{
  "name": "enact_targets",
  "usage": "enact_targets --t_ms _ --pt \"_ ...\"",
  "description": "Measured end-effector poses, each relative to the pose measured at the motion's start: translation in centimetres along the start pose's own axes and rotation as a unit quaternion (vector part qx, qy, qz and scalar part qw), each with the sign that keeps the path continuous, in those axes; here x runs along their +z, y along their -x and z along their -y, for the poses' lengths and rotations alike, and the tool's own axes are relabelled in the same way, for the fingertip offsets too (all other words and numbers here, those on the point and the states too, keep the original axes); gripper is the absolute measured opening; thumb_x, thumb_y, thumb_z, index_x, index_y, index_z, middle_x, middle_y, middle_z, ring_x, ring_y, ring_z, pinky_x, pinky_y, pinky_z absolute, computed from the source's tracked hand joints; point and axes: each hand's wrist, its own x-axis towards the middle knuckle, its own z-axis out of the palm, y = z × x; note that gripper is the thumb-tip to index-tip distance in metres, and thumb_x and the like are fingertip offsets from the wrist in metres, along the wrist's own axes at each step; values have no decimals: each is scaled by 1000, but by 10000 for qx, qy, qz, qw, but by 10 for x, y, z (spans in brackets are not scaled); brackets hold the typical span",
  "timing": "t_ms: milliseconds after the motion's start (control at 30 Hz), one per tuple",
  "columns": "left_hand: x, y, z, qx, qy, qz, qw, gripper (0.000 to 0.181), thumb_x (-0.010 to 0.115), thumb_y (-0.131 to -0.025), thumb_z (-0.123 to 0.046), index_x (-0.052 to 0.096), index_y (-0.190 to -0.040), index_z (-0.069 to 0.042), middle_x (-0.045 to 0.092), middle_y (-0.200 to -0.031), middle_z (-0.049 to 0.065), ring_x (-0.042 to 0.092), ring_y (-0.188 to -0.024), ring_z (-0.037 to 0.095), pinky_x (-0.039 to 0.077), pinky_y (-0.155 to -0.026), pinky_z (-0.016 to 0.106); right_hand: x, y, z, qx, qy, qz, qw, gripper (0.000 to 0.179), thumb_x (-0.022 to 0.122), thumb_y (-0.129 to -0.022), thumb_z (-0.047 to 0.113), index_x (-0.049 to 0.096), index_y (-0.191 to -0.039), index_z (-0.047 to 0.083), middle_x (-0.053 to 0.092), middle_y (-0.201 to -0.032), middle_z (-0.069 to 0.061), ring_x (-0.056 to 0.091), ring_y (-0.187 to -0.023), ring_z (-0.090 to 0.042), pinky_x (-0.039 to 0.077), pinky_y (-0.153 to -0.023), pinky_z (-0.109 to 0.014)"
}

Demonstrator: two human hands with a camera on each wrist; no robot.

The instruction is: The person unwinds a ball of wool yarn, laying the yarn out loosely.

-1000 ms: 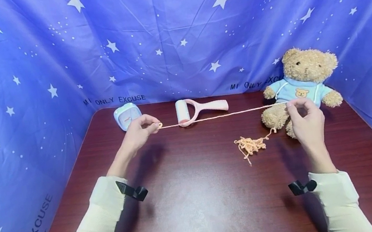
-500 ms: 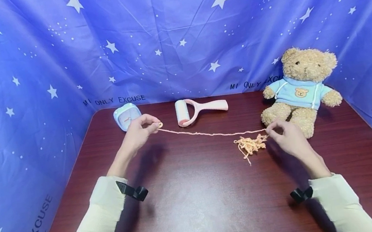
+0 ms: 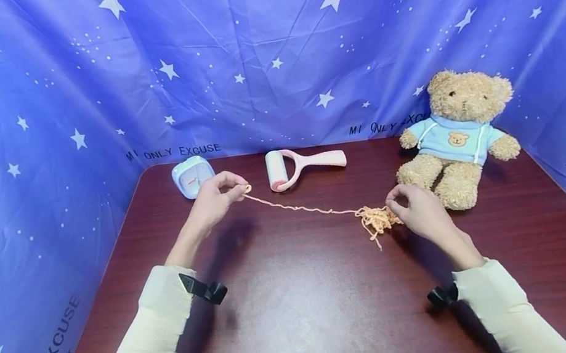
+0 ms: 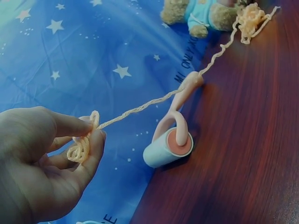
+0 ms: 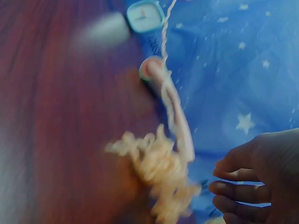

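Between thumb and fingertips, my left hand pinches a small looped bundle of peach yarn, raised above the table. From it a yarn strand slopes down, slightly slack, to a tangled yarn pile on the tabletop. My right hand is at the right edge of that pile, overlapping it in the head view. In the right wrist view its loosely bent fingers have no yarn between them, and the blurred pile lies to their left.
Behind the strand, a pink-handled lint roller lies on the dark red table. A light-blue clock stands behind my left hand. At the back right sits a teddy bear in a blue hoodie. Starry blue cloth surrounds the back and sides.
My right hand has come down and left from in front of the bear to the pile, letting go of the strand. The strand, taut before, now sags toward the pile. My left hand barely moves.
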Motion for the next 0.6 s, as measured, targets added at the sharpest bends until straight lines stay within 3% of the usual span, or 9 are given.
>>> enact_targets --t_ms 267,467,600 --pt "3 -2 -1 2 -56 -2 10000 14 64 -91 -12 63 -100 -2 68 -98 18 64 -91 34 52 -76 26 14 -18 55 -550 -676 -90 9962 13 64 -90 16 66 -100 7 69 -94 -8 62 -80 -24 47 -76 -41" --pt "7 -2 -2 -46 -57 56 10000 16 64 -91 -12 63 -101 0 68 -99 19 63 -91 36 52 -76 25 47 -30 87 -863 -1300 -3 9878 18 66 -88 13 65 -104 6 69 -96 -9 63 -85 -23 51 -80 -40" --pt "9 -2 -3 -44 54 85 9999 15 63 -91 -9 63 -101 1 69 -100 19 64 -91 35 53 -76 25 72 -38 101 -968 -1383 190 9855 23 65 -89 16 65 -110 7 68 -103 -9 64 -93 -24 50 -85 -40"
